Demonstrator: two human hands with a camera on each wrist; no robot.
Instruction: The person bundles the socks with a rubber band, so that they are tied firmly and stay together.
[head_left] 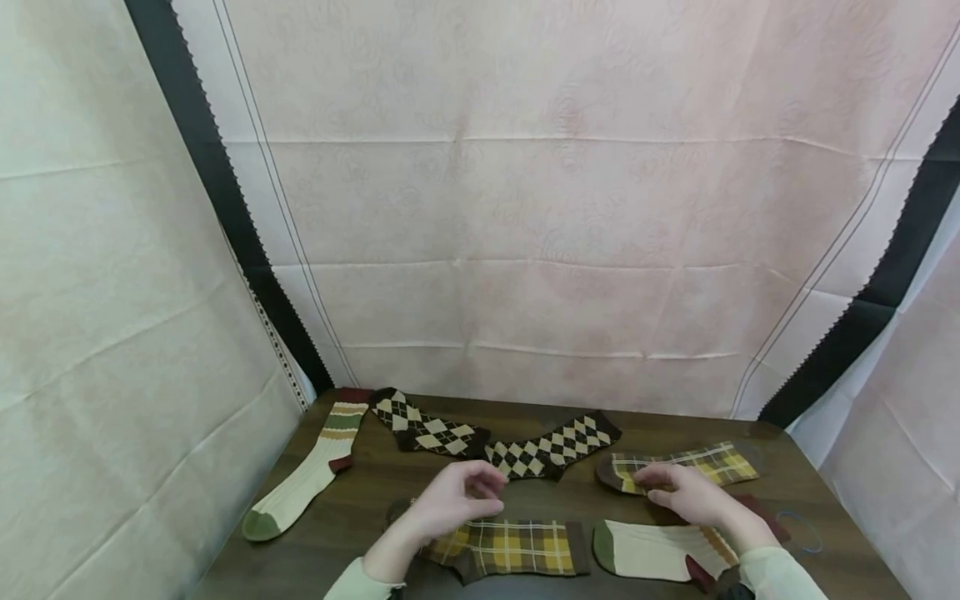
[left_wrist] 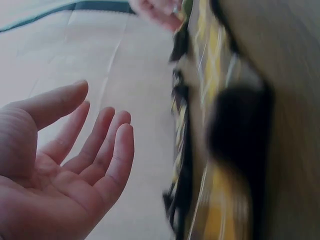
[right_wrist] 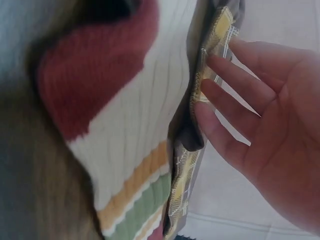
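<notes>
In the head view my left hand [head_left: 459, 498] is over the table above a yellow plaid sock [head_left: 525, 546] with a dark cuff. In the left wrist view its fingers are loosely bent and nothing lies in the palm. My right hand [head_left: 693, 500] reaches over the second yellow plaid sock [head_left: 716, 465], at the right. Seen from the right wrist, the fingertips [right_wrist: 202, 107] are at that sock's edge; whether they touch it I cannot tell. Under my right wrist lies a cream sock [head_left: 648, 550] with a green toe and maroon heel, partly covered by the sleeve.
Two black-and-cream argyle socks [head_left: 442, 435] [head_left: 555, 446] lie end to end along the table's back. A cream striped sock [head_left: 300, 483] lies at the left. A thin blue ring [head_left: 806, 533] is on the right of the brown table [head_left: 360, 542]. Pale cloth walls [head_left: 525, 208] surround it.
</notes>
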